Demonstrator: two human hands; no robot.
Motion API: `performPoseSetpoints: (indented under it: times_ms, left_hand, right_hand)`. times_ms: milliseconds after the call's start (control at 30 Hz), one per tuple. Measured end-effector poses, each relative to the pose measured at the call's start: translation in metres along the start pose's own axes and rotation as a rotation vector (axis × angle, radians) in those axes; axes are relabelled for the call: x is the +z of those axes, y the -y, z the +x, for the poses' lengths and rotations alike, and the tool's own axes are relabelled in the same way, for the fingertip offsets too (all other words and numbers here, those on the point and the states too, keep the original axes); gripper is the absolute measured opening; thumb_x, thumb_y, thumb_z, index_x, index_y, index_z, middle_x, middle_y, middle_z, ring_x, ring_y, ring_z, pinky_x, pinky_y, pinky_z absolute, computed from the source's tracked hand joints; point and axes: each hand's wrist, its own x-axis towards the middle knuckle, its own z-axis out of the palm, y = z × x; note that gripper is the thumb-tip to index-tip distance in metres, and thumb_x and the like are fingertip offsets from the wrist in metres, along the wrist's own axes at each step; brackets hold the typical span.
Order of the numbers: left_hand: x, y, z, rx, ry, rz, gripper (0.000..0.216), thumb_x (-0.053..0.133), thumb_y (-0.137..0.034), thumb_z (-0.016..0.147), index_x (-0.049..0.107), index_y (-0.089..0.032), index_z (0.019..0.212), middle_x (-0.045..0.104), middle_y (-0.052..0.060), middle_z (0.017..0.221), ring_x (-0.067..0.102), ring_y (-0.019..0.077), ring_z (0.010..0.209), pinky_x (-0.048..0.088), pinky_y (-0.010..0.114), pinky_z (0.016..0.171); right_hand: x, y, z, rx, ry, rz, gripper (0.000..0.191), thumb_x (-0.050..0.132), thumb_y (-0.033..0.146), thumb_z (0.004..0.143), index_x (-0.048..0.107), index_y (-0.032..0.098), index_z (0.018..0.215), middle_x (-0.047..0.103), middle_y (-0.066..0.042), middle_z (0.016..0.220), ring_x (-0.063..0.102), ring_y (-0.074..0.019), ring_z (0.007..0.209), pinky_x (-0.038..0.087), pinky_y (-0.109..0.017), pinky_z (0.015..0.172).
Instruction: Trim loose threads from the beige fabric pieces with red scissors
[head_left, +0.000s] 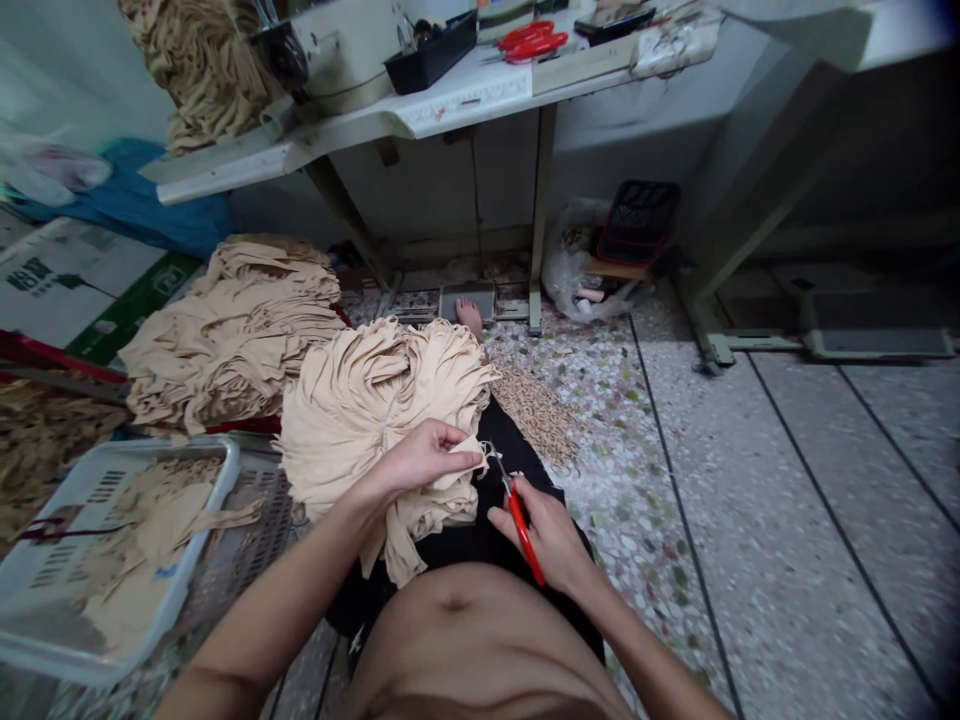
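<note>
A large bundle of beige fabric pieces [345,400], tied round with a thin string, lies across my lap. My left hand [431,455] pinches the edge of one beige fabric piece [469,450] at the bundle's right side. In my right hand [547,530] is a pair of red-handled scissors [523,530], its blades pointing up and left to the corner of that piece. The blade tips are beside the held edge; whether they touch the fabric I cannot tell.
Small beige scraps [532,405] are heaped on the speckled floor to the right. A white basket [229,465] holds more fabric at left, near another fabric stack [232,320]. Ahead is a sewing table [480,105] with red scissors [532,42], and a foot rests on its pedal [450,305].
</note>
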Motion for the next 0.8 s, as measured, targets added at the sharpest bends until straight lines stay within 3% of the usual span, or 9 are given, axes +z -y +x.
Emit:
performPoseSetpoints:
  times_ms: [233, 533, 667, 800]
  left_hand:
    - [0.003, -0.006, -0.001, -0.021, 0.003, 0.0, 0.05, 0.077, -0.058, 0.076, 0.061, -0.011, 0.067, 0.036, -0.006, 0.057, 0.022, 0.0058, 0.051, 0.013, 0.022, 0.046]
    - [0.006, -0.009, -0.002, -0.014, 0.017, 0.029, 0.05, 0.076, -0.057, 0.077, 0.062, -0.01, 0.067, 0.035, -0.006, 0.057, 0.022, 0.0066, 0.053, 0.014, 0.022, 0.048]
    - [0.007, -0.008, -0.002, 0.012, 0.035, 0.05, 0.047, 0.073, -0.054, 0.082, 0.062, -0.01, 0.069, 0.035, -0.006, 0.058, 0.023, 0.0065, 0.053, 0.016, 0.021, 0.048]
    - [0.001, -0.01, -0.011, 0.087, 0.098, 0.118, 0.041, 0.07, -0.049, 0.087, 0.07, -0.01, 0.077, 0.047, -0.003, 0.059, 0.034, 0.0072, 0.052, 0.023, 0.02, 0.048]
  right_hand:
    - [-0.002, 0.01, 0.005, -0.013, -0.052, -0.232, 0.035, 0.06, 0.053, 0.095, 0.042, 0.025, 0.083, 0.058, 0.002, 0.072, 0.056, -0.0191, 0.064, 0.029, -0.028, 0.06]
    - [0.002, 0.004, 0.006, 0.034, -0.078, -0.206, 0.034, 0.062, 0.052, 0.093, 0.048, 0.024, 0.081, 0.058, 0.002, 0.065, 0.056, -0.0179, 0.059, 0.024, -0.028, 0.057]
    - [0.006, -0.005, 0.006, 0.062, -0.09, -0.056, 0.046, 0.07, 0.058, 0.087, 0.046, 0.022, 0.069, 0.048, 0.005, 0.055, 0.042, -0.013, 0.051, 0.022, -0.028, 0.055]
    - [0.015, -0.018, 0.004, 0.177, -0.055, 0.393, 0.055, 0.07, 0.067, 0.083, 0.042, 0.023, 0.065, 0.043, 0.006, 0.053, 0.038, -0.0108, 0.048, 0.026, -0.025, 0.049]
